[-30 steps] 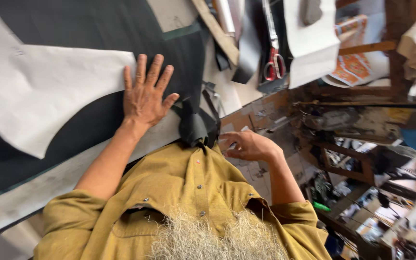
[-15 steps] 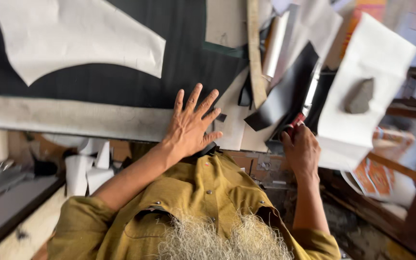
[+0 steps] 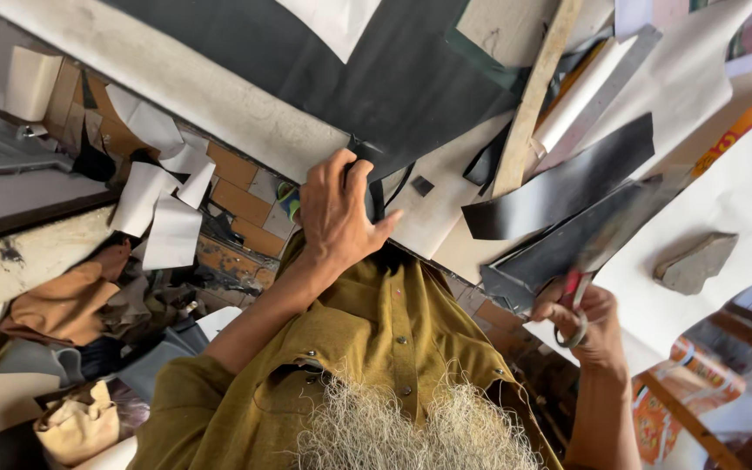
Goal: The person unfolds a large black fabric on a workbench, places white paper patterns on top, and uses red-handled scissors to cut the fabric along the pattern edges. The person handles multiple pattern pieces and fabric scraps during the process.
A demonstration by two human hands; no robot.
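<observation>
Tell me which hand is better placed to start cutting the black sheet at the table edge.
Probably the right hand: it already grips the red-handled scissors, blades lying toward the table. The left hand grips the edge of the black sheet at the table edge, so it looks better placed to steady it.

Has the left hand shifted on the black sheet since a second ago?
Yes. The left hand has slid from lying flat on the black sheet to gripping its near edge at the table rim.
</observation>
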